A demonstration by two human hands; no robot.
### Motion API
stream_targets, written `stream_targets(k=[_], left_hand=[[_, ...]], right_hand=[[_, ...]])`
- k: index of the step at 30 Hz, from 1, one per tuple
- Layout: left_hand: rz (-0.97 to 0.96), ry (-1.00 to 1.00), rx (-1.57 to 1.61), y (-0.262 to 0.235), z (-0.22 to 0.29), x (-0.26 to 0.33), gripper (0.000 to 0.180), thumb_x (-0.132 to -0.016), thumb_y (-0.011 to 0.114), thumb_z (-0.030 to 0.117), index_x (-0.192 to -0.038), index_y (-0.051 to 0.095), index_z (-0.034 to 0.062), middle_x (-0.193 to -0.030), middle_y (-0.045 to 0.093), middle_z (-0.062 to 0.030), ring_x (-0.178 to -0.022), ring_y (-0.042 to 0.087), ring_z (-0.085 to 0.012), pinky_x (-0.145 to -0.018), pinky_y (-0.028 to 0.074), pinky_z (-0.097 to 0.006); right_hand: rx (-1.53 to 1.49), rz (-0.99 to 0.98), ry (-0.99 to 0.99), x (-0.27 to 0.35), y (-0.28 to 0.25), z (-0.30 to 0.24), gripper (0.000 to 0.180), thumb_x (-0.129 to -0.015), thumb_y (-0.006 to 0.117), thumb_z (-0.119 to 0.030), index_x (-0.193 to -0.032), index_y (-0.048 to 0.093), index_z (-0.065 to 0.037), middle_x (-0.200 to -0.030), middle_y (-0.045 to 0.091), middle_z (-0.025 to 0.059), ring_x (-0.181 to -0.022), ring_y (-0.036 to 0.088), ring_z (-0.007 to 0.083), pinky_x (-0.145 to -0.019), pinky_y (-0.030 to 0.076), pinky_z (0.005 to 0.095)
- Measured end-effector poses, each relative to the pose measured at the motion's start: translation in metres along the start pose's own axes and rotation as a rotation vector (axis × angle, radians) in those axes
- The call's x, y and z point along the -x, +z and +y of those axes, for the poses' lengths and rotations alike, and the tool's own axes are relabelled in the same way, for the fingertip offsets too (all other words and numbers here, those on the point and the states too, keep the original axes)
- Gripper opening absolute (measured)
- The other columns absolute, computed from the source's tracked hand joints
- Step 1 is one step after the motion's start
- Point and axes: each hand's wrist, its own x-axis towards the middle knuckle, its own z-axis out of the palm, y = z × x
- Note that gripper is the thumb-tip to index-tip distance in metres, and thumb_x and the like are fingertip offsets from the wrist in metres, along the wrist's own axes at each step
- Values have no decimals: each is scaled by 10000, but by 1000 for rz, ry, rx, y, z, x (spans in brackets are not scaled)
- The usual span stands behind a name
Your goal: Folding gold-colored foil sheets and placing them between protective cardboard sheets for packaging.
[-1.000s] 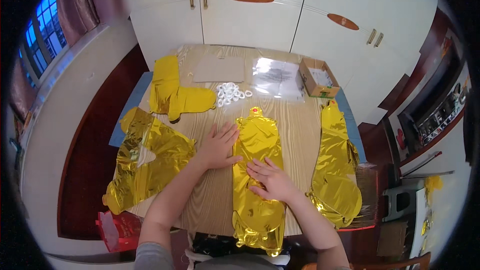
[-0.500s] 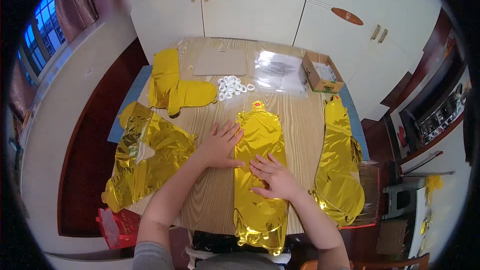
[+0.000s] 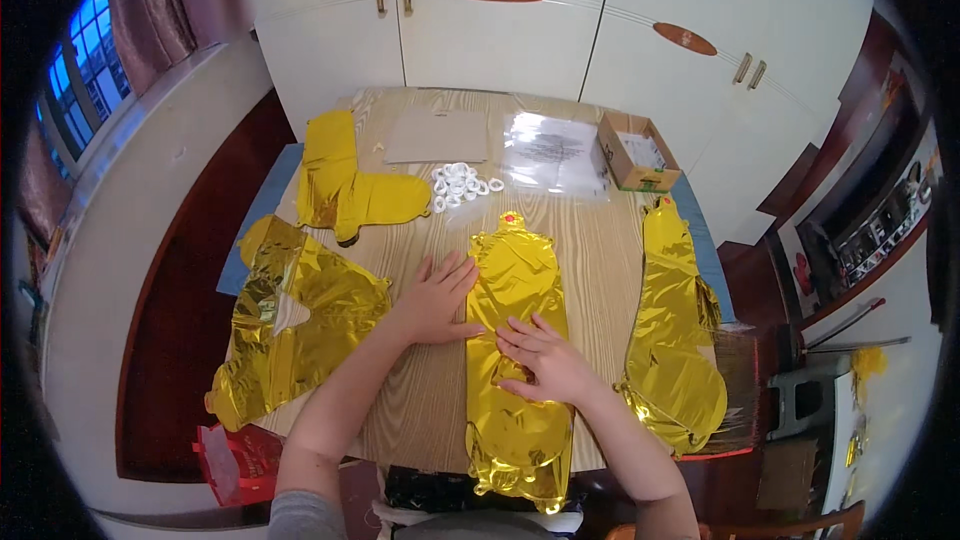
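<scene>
A flat gold foil balloon (image 3: pixel 515 285) lies lengthwise before me, its near end hanging past the table's front edge. My left hand (image 3: pixel 438 298) rests with fingers spread along the balloon's left edge, partly on the wood. My right hand (image 3: pixel 540 360) lies flat on the middle of the foil, fingers apart. Neither hand grips anything. To the left are a creased gold foil balloon (image 3: pixel 310 325) and, behind it, an L-shaped gold foil balloon (image 3: pixel 340 175). Another gold foil balloon (image 3: pixel 675 340) lies at the right edge of the table.
On the wood-grain table (image 3: pixel 420 400) sit a pile of white rings (image 3: pixel 460 185), a grey-beige card (image 3: pixel 435 135), clear plastic sleeves (image 3: pixel 555 150) and an open cardboard box (image 3: pixel 637 152). A red bag (image 3: pixel 238 465) is below the left front corner. White cabinets (image 3: pixel 500 40) stand behind.
The whole view has shifted slightly, so the table's far part sits lower in the picture. Both hands keep almost the same places on the balloon.
</scene>
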Motion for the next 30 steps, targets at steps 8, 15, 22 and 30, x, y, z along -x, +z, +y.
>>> stream_targets(k=[8, 15, 22, 30], left_hand=[[45, 13, 17, 4, -1, 0, 918, -834, 541, 655, -1456, 321, 17, -1533, 286, -166, -1446, 193, -341, -1155, 129, -564], [14, -2, -13, 1, 1, 1, 985, -801, 527, 708, -1470, 298, 21, -1551, 265, -142, -1462, 157, -317, -1161, 127, -556], [-66, 2, 0, -7, 1, 1, 1139, -693, 594, 766, -1481, 265, 12, -1564, 221, -166, -1468, 118, -339, -1163, 105, -560], [-179, 28, -29, -18, 11, 8, 1350, -558, 657, 814, -1465, 210, -80, -1565, 157, -232, -1474, 54, -357, -1157, 75, -580]], right_hand=[[3, 6, -5, 1, 0, 0, 596, -834, 665, -432, -1229, 607, 9, -1340, 558, 130, -1336, 435, 285, -1148, 262, 487], [-5, 15, -1, 1, 1, 0, 593, -826, 679, -433, -1219, 617, 7, -1338, 561, 126, -1328, 445, 286, -1144, 267, 493], [-31, 20, 1, 1, 3, 1, 606, -801, 716, -417, -1219, 616, 10, -1336, 562, 140, -1311, 464, 306, -1130, 278, 521], [-31, 28, 1, 1, 4, 1, 625, -777, 741, -421, -1215, 620, 8, -1326, 572, 130, -1305, 469, 316, -1127, 276, 531]])
